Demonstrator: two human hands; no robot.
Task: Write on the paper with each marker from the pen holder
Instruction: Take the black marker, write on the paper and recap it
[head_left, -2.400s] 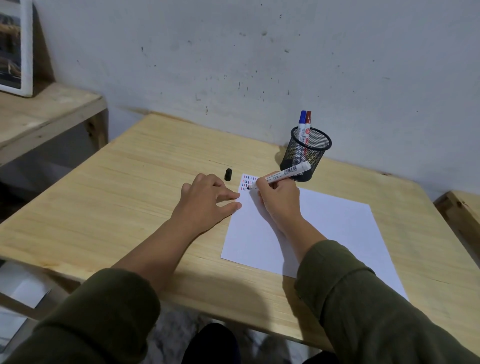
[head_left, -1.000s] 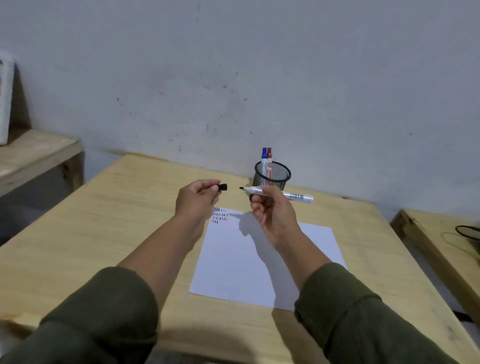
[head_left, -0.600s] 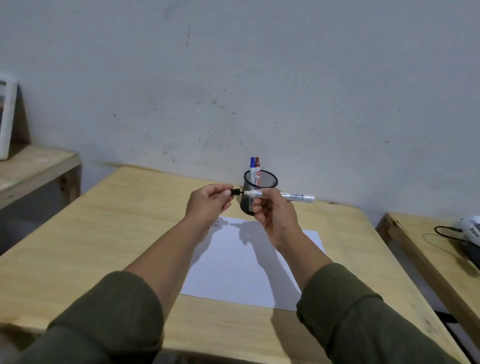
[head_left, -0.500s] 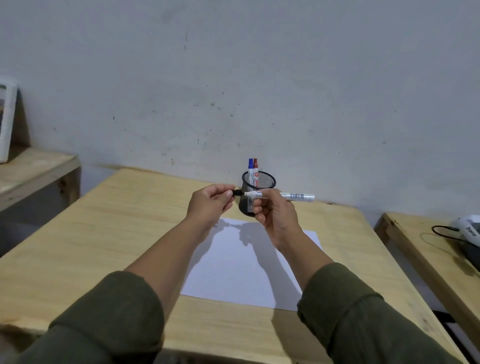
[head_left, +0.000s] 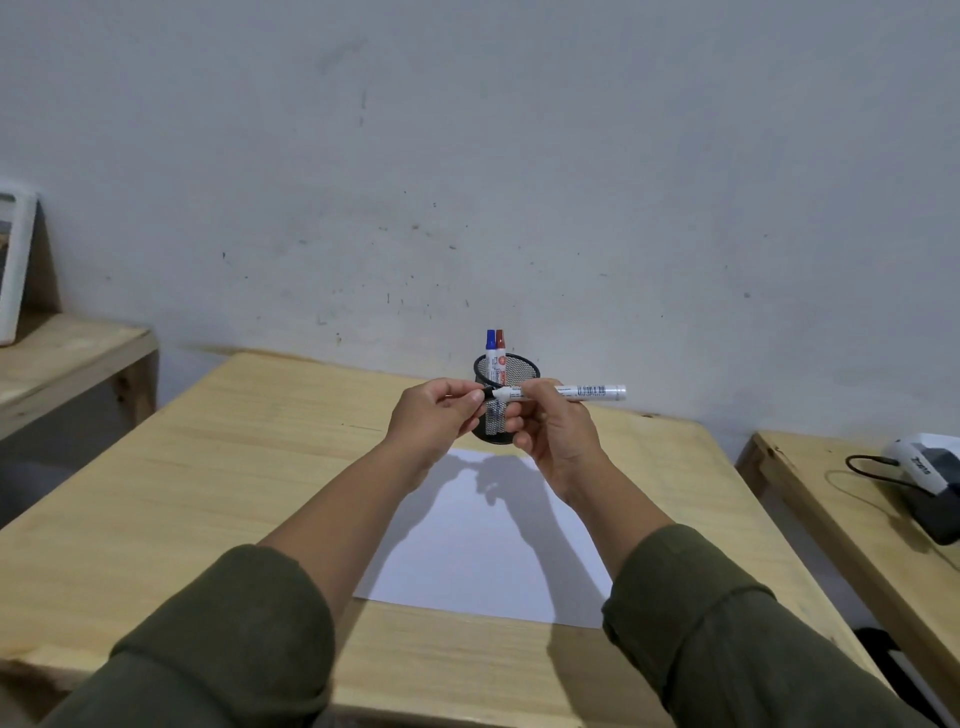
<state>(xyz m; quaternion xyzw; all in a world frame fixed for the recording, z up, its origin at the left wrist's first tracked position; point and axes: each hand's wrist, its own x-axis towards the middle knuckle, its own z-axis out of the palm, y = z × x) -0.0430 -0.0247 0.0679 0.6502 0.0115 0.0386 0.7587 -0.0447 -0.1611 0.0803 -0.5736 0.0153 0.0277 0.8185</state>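
Little can be read. The white marker (head_left: 566, 392) bears a barcode and fine print on its barrel, too small to make out. The red-capped marker (head_left: 501, 353) in the mesh holder carries a red label, illegible. The grey and white device (head_left: 930, 475) on the side bench shows dark lettering, unreadable at this angle.

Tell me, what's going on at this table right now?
A person holds a white marker level in the right hand, above a wooden table. The left hand pinches its small black cap at the marker's tip, apparently capping it. Below lies a white sheet of paper. Behind the hands, a black mesh pen holder holds a blue-capped marker and a red-capped marker.
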